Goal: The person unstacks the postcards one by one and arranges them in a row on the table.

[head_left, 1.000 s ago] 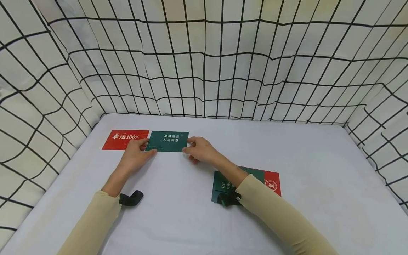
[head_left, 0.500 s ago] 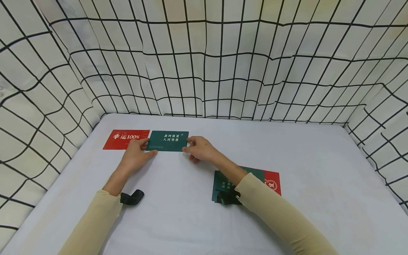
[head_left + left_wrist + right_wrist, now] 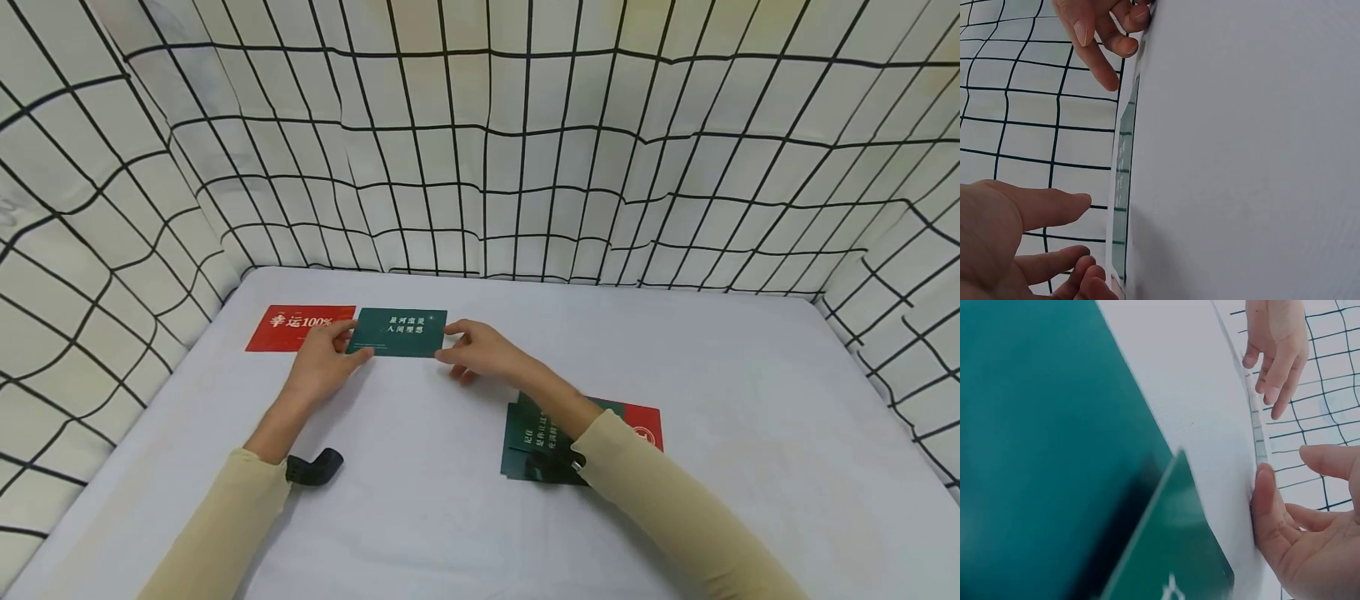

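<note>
A green card (image 3: 405, 332) with white lettering lies flat towards the back left of the table, beside a red card (image 3: 279, 332). My left hand (image 3: 321, 367) is at the green card's left end, thumb at its front corner and fingers over the seam with the red card. At the right edge, my right hand (image 3: 486, 350) has its thumb and forefinger spread along the side. Seen in the left wrist view, the left thumb (image 3: 1054, 206) stands apart from the card's thin edge. The right wrist view shows the right hand (image 3: 1310, 531) with fingertips low at the card's end.
Under my right forearm lies an overlapping pile of green cards (image 3: 522, 437), with a red card (image 3: 649, 423) at its right. A black wrist camera (image 3: 315, 468) sits at the left cuff. Black netting (image 3: 517, 158) before white cloth surrounds the table's back and sides.
My right hand and forearm have shifted slightly right, baring more lettering on the pile. The left hand keeps its place by the green card, and the cards lie as before.
</note>
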Demonstrator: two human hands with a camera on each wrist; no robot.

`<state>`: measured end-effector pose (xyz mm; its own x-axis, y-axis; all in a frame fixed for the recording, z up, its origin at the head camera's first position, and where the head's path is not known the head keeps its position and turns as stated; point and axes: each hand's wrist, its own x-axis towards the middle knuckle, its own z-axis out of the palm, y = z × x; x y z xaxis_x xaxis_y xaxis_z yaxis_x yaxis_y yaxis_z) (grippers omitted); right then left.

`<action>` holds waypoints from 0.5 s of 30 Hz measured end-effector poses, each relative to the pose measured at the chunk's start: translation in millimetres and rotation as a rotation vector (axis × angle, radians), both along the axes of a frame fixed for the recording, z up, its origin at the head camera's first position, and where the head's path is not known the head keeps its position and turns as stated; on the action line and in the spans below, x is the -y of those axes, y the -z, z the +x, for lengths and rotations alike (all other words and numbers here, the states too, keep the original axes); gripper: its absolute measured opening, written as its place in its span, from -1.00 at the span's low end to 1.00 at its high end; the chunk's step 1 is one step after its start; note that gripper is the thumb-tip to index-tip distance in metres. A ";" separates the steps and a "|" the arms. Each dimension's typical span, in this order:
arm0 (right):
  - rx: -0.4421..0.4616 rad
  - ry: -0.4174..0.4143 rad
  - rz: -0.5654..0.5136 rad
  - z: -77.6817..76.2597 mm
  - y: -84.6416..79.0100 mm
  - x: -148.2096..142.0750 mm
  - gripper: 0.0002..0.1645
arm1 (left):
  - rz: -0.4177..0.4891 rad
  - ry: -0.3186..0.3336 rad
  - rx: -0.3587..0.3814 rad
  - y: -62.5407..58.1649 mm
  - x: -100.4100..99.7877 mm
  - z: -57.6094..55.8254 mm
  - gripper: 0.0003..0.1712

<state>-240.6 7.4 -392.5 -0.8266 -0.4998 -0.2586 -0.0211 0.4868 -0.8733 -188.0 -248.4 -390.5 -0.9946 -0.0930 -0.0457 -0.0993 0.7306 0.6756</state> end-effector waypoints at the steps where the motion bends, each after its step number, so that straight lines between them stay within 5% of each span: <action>1: -0.011 -0.005 0.003 0.6 -1.0 -3.0 -0.26 | -0.001 0.005 -0.007 -1.8 -2.9 0.0 -0.23; 7: -0.086 -0.023 0.024 6.2 -6.0 -21.0 -0.38 | -0.013 0.064 -0.026 -8.0 -20.5 0.9 -0.35; 15: -0.165 -0.061 0.045 14.6 -9.9 -36.7 -0.48 | -0.010 0.139 -0.031 0.4 -39.9 1.4 -0.44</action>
